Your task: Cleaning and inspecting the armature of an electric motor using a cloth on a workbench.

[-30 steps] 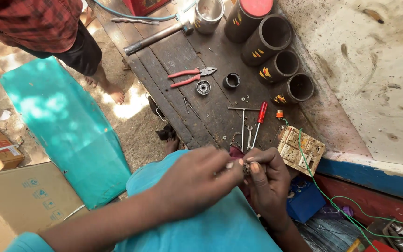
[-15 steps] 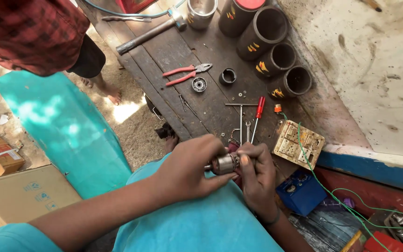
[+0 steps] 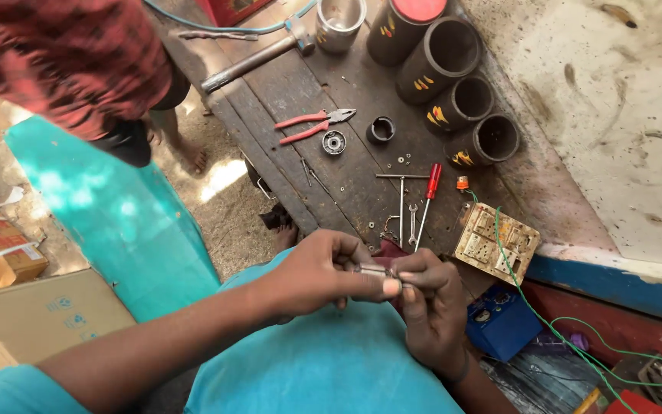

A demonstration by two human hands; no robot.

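Note:
My left hand (image 3: 319,274) and my right hand (image 3: 432,303) meet over my lap and both pinch a small metal cylindrical part (image 3: 373,271); fingers hide most of it. Just beyond them, on a dark wooden bench (image 3: 270,100), lie a red-handled screwdriver (image 3: 427,201), a T-handled tool (image 3: 401,195) and a small spanner (image 3: 412,222). Farther off are red-handled pliers (image 3: 312,125), a round bearing-like part (image 3: 334,142) and a black ring (image 3: 381,130).
Several black tubes (image 3: 453,84) stand at the bench's far right, with a hammer (image 3: 258,57) and a metal cup (image 3: 340,21) behind. A beige switch board (image 3: 497,241) with green wire, a blue box (image 3: 502,322), cardboard boxes (image 3: 9,284) and another person (image 3: 70,61) are nearby.
My hands have stayed together on the small metal part, turning it between the fingers. The view has shifted slightly and the other person has moved further into the upper left.

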